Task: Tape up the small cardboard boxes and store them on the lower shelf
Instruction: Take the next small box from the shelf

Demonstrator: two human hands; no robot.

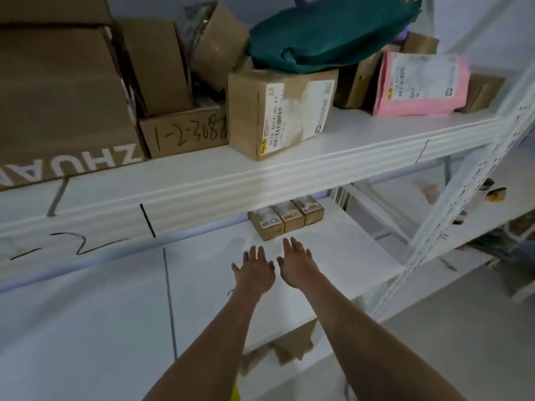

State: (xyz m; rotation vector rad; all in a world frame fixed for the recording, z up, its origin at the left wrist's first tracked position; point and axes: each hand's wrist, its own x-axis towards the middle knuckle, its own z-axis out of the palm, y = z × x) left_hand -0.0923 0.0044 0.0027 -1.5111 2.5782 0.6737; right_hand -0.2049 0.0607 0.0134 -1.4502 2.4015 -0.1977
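Three small boxes (pixel 285 219) sit in a row at the back of the lower shelf (pixel 333 256). Left hand (pixel 254 272) and right hand (pixel 298 266) hover just in front, both grips apart, empty. Nudge the row flush and square, palms flat.

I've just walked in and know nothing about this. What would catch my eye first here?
Two bare arms reach in, the left hand and right hand open above the white lower shelf, just short of three small cardboard boxes in a row. Above, the upper shelf is crowded with larger cartons, a green cloth and a pink parcel.
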